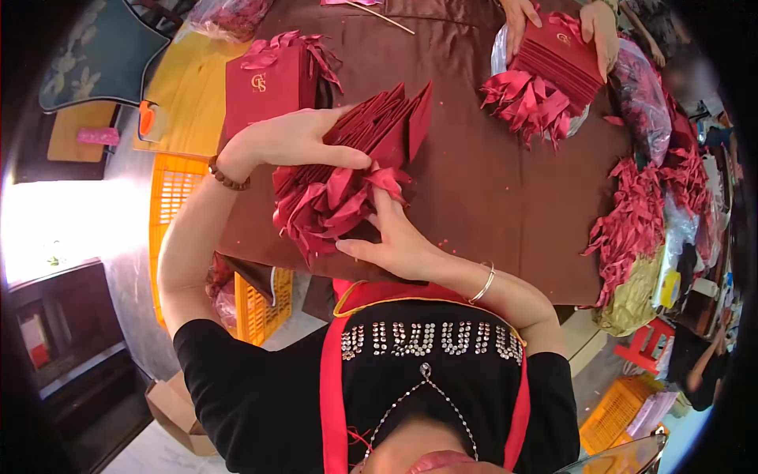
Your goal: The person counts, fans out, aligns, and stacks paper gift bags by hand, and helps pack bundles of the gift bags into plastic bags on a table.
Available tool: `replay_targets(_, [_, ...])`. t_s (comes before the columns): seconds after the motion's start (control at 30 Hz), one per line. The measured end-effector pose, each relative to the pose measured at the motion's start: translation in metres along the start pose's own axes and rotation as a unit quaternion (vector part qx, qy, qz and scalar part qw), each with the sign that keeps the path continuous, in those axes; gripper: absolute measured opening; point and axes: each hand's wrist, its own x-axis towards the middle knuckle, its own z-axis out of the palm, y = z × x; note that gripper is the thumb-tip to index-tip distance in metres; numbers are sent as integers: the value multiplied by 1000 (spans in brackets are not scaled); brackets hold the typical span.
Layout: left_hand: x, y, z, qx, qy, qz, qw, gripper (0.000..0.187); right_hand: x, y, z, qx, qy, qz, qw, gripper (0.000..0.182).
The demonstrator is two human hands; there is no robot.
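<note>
My left hand (296, 142), with a beaded bracelet on the wrist, is wrapped over a stack of dark red paper gift bags (375, 126). Its thumb lies across the front and its other fingers are hidden behind the stack. Red ribbons (320, 209) hang in a thick bunch from the bags' near side. My right hand (391, 241), with a silver bangle, reaches into these ribbons from below. Its thumb is stretched apart, one finger touches a ribbon close to my left thumb, and the remaining fingers are partly hidden.
Another stack of red bags (268, 83) with gold lettering stands at the back left on the brown tablecloth (474, 213). Across the table, another person's hands (600, 35) hold a similar stack (557, 59). Ribbon bundles (628, 213) lie at the right edge. Orange crates (264, 308) stand below left.
</note>
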Motion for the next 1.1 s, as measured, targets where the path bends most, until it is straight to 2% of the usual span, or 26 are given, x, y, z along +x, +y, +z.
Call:
replay_targets(0.07, [1,13,3,82,90,-6,992,87,2,5,12,-5,-1,-7,1000,99])
replay_targets(0.1, [6,13,5,88,89,-7,992,87,2,5,14,-16,-6,-7,1000,100])
replay_targets(0.13, [12,11,10,117,126,19,985,87,0,-3,12,-122,-1,7,993,98])
replay_targets(0.17, [16,10,13,143,163,43,975,89,-3,-8,9,-120,-1,4,993,98])
replay_targets(0.23, [16,8,5,120,152,26,981,88,-8,-12,0,-133,-89,31,987,91])
replay_targets(0.27, [15,7,2,94,140,10,986,88,-11,-12,-8,-207,-78,-60,973,69])
replay_targets(0.3, [13,8,2,97,143,8,985,88,-14,-18,-23,-92,-90,9,992,43])
replay_targets(0.33, [11,9,4,95,138,23,986,87,-24,-23,-33,-73,55,-17,996,22])
replay_targets(0.37, [10,9,8,91,136,37,986,86,-22,-13,-48,-98,181,-113,972,21])
replay_targets(0.4, [10,8,14,106,144,72,981,88,-17,-4,-66,-118,288,-121,943,34])
replay_targets(0.43, [7,15,17,103,149,67,981,88,-7,-2,-87,-189,334,-188,904,64])
replay_targets(0.47, [4,24,20,108,131,38,985,89,6,12,-102,-139,318,-200,916,92])
replay_targets(0.5, [0,28,21,112,114,9,987,90,16,21,-109,-141,309,-205,918,92])
replay_targets(0.53, [2,20,26,95,143,69,983,94,24,23,-111,-15,210,-185,960,101])
replay_targets(0.57, [1,12,29,91,150,64,982,94,29,25,-111,109,104,-157,976,110])
replay_targets(0.6, [1,6,32,100,175,96,975,93,32,24,-112,182,53,-105,976,112])
replay_targets(0.63, [0,2,34,110,199,128,965,93,34,22,-114,178,42,-103,978,112])
replay_targets(0.7, [-1,-2,35,110,210,126,963,95,39,18,-121,108,-24,-74,991,106])
replay_targets(0.73, [-3,-1,34,150,191,119,963,95,44,19,-118,126,-26,-115,985,99])
replay_targets(0.77, [-5,-2,34,188,171,112,961,95,45,18,-116,122,-35,-112,986,99])
replay_targets(0.83, [-12,-2,36,169,183,108,962,101,46,13,-112,87,-10,-60,994,86])
replay_targets(0.9, [-25,4,35,141,183,16,973,107,49,16,-107,85,-12,-60,994,79])
replay_targets(0.93, [-27,-5,36,137,189,14,972,107,49,16,-105,89,-6,-61,994,71])
replay_targets(1.0, [-35,-31,38,-36,223,134,965,109,46,15,-105,96,-10,-35,995,67])
replay_targets(1.03, [-45,-36,42,-39,227,133,964,109,45,14,-106,106,-7,-11,994,62])
replay_targets(1.1, [-65,-40,52,91,277,129,948,111,46,17,-108,99,-5,-17,995,62])
